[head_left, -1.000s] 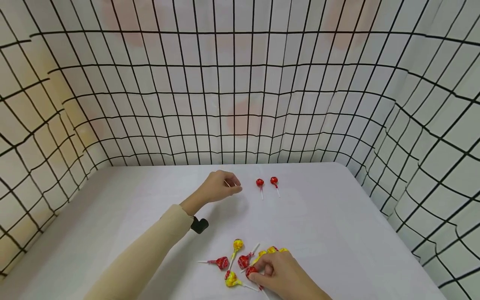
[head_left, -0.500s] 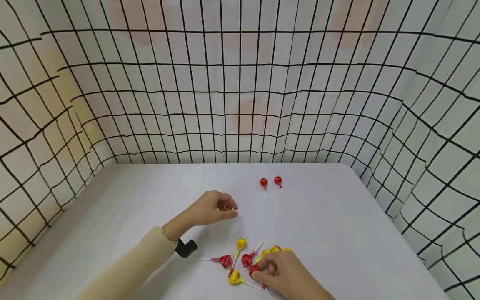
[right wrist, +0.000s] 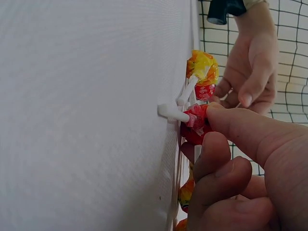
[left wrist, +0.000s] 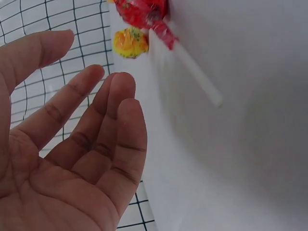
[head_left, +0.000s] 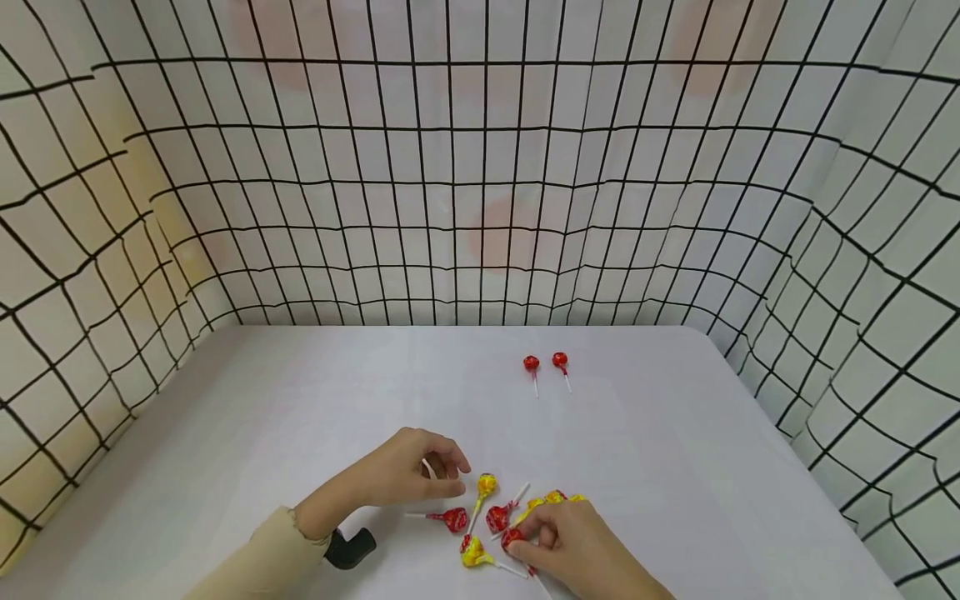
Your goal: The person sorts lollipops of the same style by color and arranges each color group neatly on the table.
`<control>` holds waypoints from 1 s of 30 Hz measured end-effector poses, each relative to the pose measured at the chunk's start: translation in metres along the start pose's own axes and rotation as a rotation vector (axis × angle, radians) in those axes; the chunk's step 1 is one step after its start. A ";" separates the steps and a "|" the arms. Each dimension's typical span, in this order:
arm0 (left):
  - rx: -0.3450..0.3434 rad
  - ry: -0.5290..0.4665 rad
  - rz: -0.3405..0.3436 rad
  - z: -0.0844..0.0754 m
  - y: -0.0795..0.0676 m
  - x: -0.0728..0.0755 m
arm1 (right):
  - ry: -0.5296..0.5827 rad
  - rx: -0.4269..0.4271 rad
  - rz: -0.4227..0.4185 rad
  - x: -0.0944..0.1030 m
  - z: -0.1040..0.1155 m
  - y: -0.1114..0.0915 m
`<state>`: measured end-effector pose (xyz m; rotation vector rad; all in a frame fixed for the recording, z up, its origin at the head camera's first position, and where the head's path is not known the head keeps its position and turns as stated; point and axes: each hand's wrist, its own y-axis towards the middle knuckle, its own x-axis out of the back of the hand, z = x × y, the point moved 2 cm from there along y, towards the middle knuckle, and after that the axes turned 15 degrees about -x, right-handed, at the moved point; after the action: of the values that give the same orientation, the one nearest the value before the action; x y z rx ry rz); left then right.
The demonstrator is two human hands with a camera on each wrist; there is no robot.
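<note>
Your right hand (head_left: 573, 546) pinches a red lollipop (head_left: 512, 538) between thumb and fingers (right wrist: 214, 149), low over the worktop (head_left: 690, 467). Your left hand's fingers hang loosely apart, just beside an upright-pointing yellow lollipop (head_left: 487, 485) and near another red one (head_left: 454, 520).

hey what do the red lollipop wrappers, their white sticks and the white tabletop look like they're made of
Red wrappers: probably thin plastic film, glossy, judging by highlights and crinkled twists.
White sticks: smooth and fairly matte, likely plastic, though rolled paper is possible.
White tabletop: matte, seemingly cloth-covered, since a fine weave-like texture shows up close.
</note>
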<state>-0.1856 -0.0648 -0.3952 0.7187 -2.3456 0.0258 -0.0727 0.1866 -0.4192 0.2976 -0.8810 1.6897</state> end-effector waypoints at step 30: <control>0.024 -0.109 -0.004 0.007 -0.023 -0.024 | -0.014 -0.056 -0.001 -0.001 -0.001 0.003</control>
<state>-0.1631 -0.0739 -0.4195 0.7534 -2.4515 0.0132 -0.0753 0.1862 -0.4213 0.2718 -0.9364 1.6613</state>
